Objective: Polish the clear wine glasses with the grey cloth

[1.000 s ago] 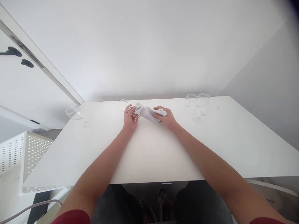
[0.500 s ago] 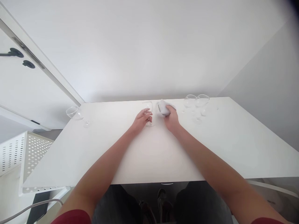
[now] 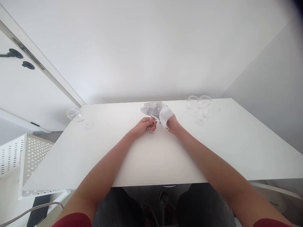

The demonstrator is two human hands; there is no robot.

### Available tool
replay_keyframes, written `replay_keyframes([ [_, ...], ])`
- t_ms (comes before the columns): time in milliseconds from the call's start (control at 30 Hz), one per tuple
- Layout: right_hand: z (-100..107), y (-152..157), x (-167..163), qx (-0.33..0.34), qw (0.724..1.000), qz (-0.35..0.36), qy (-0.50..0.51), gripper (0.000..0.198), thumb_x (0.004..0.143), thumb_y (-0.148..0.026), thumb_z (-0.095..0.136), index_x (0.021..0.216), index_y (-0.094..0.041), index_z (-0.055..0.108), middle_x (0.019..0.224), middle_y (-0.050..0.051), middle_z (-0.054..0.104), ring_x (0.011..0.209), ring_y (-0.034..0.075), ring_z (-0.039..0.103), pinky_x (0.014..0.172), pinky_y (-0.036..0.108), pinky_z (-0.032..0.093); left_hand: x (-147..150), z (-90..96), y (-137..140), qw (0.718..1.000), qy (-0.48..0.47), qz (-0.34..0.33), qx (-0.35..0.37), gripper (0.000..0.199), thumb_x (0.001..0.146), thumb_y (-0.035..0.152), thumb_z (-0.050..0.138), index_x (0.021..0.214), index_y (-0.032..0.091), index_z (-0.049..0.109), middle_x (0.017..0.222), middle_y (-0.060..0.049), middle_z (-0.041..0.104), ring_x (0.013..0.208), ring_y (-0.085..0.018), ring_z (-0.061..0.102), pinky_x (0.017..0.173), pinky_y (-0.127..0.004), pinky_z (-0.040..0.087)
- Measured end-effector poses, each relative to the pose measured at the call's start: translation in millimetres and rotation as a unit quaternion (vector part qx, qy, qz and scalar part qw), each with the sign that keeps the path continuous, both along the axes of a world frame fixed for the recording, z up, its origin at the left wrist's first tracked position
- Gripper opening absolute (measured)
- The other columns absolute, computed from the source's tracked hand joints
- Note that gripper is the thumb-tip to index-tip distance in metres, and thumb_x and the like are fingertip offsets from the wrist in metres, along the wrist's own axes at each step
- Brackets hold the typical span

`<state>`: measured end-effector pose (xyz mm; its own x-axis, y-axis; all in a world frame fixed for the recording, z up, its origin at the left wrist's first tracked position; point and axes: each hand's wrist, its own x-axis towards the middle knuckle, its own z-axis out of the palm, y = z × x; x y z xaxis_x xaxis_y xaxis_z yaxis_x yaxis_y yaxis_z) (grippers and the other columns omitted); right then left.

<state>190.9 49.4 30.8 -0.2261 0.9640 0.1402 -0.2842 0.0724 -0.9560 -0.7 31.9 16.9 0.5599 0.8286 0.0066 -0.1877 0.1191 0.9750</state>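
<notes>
My left hand point(image 3: 148, 124) is closed round the stem of a wine glass point(image 3: 156, 113), with the foot showing just below my fingers. A pale grey cloth point(image 3: 166, 114), spread open, drapes behind and around the bowl of that glass. My right hand point(image 3: 173, 123) is closed on the cloth at the glass's right side, and its fingers are mostly hidden beneath the fabric. The glass leans slightly, and part of its bowl shows against the cloth.
Two wine glasses, a nearer one point(image 3: 204, 102) and its neighbour point(image 3: 192, 103), stand at the back right of the white table point(image 3: 236, 148). Another wine glass point(image 3: 75, 115) stands at the far left. A white perforated cart point(image 3: 35, 154) adjoins the table's left side. A wall rises behind.
The cloth has gone from bunched in my right hand to spread around the glass bowl. My left hand has shifted from spread fingers round the glass to a closed grip on the stem.
</notes>
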Motion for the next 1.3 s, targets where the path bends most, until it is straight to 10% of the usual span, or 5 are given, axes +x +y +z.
replay_keyframes([
  [200, 1.4, -8.0, -2.6, -0.062, 0.986, 0.150, 0.035, 0.049, 0.064, -0.050, 0.092, 0.095, -0.021, 0.067, 0.085, 0.007, 0.074, 0.075, 0.027, 0.070, 0.066, 0.043, 0.062, 3.0, -1.6, -4.7, 0.992, 0.057, -0.037, 0.104, 0.055, 0.095, 0.069, 0.058, 0.074, 0.019, 0.053, 0.062, -0.002, 0.051, 0.059, -0.013, 0.043, 0.059, -0.029, 0.032],
  [467, 6.0, -23.1, -16.5, 0.142, 0.970, -0.170, -0.098, 0.059, 0.065, -0.037, 0.092, 0.118, -0.030, 0.067, 0.114, 0.006, 0.072, 0.106, 0.028, 0.065, 0.091, 0.043, 0.055, 6.8, -12.3, -0.4, 0.953, 0.209, 0.136, 0.173, 0.034, 0.089, 0.033, 0.060, 0.061, 0.020, 0.046, 0.056, 0.000, 0.049, 0.053, -0.012, 0.039, 0.055, -0.028, 0.029],
  [700, 10.4, -7.7, -1.8, 0.024, 0.995, -0.096, -0.008, 0.034, 0.073, -0.052, 0.083, 0.083, -0.024, 0.065, 0.084, 0.004, 0.067, 0.087, 0.026, 0.065, 0.079, 0.043, 0.055, 7.9, -7.4, -3.7, 0.910, 0.256, 0.133, 0.297, 0.019, 0.087, 0.024, 0.061, 0.069, 0.021, 0.054, 0.057, 0.002, 0.052, 0.052, -0.012, 0.036, 0.057, -0.028, 0.026],
  [1033, -4.7, -16.4, -11.9, -0.024, 0.997, 0.067, 0.042, 0.055, 0.065, -0.063, 0.089, 0.094, -0.023, 0.065, 0.079, 0.005, 0.069, 0.086, 0.030, 0.071, 0.070, 0.043, 0.059, 8.6, -2.8, -8.3, 0.976, 0.117, 0.078, 0.164, 0.037, 0.092, 0.048, 0.066, 0.071, 0.019, 0.061, 0.061, -0.001, 0.056, 0.057, -0.013, 0.047, 0.059, -0.029, 0.040],
  [1300, -9.9, -13.4, -27.4, 0.055, 0.988, -0.143, -0.021, 0.063, 0.062, -0.041, 0.094, 0.115, -0.020, 0.069, 0.115, 0.010, 0.076, 0.105, 0.028, 0.070, 0.086, 0.040, 0.059, 10.8, -8.1, -2.0, 0.979, 0.131, 0.096, 0.124, 0.025, 0.082, 0.038, 0.076, 0.076, 0.015, 0.070, 0.077, -0.005, 0.069, 0.076, -0.019, 0.063, 0.071, -0.032, 0.049],
])
